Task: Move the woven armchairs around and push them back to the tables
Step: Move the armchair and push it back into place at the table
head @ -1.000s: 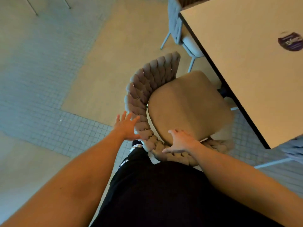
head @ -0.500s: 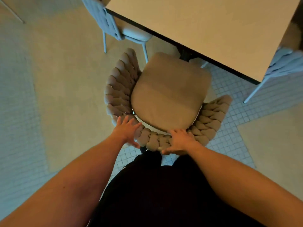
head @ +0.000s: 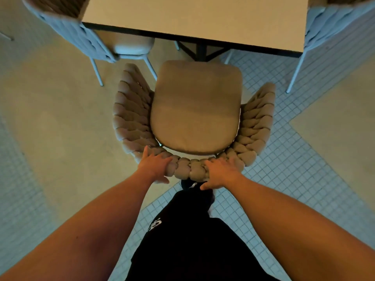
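Both our hands grip the woven armchair by its braided back rim: left hand and right hand each curl fingers over the top, thumbs behind. We see its seat facing the table, front edge just short of the tabletop, between two grey chairs.

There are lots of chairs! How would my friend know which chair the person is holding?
Find the pale square table with the dark edge at the top of the view. Directly in front of its near edge stands the beige woven armchair with a smooth tan seat cushion, with the left hand and the right hand gripping its braided back. The light grey woven chairs at the table's sides are paler, and nobody touches them.
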The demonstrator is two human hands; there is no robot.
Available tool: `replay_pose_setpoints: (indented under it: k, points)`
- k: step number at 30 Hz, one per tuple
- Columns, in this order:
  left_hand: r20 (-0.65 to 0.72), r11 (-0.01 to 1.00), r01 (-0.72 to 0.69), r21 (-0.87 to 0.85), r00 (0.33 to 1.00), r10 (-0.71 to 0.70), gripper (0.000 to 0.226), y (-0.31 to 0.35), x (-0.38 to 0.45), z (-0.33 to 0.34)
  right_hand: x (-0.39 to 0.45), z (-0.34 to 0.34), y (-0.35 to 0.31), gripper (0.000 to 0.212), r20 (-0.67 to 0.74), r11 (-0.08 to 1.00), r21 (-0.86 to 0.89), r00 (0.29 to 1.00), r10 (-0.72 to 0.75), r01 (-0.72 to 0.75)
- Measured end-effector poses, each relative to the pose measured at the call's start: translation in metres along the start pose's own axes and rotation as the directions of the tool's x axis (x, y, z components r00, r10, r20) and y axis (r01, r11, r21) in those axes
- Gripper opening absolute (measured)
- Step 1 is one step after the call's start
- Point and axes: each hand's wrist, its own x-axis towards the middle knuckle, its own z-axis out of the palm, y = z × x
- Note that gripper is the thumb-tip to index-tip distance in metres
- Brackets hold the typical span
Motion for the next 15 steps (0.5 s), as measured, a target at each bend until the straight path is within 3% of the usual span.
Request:
replay_pose_setpoints:
  k: [4,9,15]
  points:
    - [-0.043,0.999,-0.015,0.04,0.999,0.017,0.057,-0.001,0.012,0.001,0.003,0.011,-0.012,0.067,-0.113,0.997,-0.054,0.992,0.052,-0.059]
    - [-0.146,0.997,-0.032,0.076,0.988,0.043,0.043,-0.005,0.011,0.007,0.007,0.014,-0.021,0.049,-0.132,0.997,-0.003,0.988,0.082,-0.083]
    - [-0.121,0.997,-0.057,0.054,0.991,0.063,0.035,0.002,-0.007,0.012,0.0,0.028,-0.027,0.057,-0.132,0.993,0.043,0.985,0.114,-0.11]
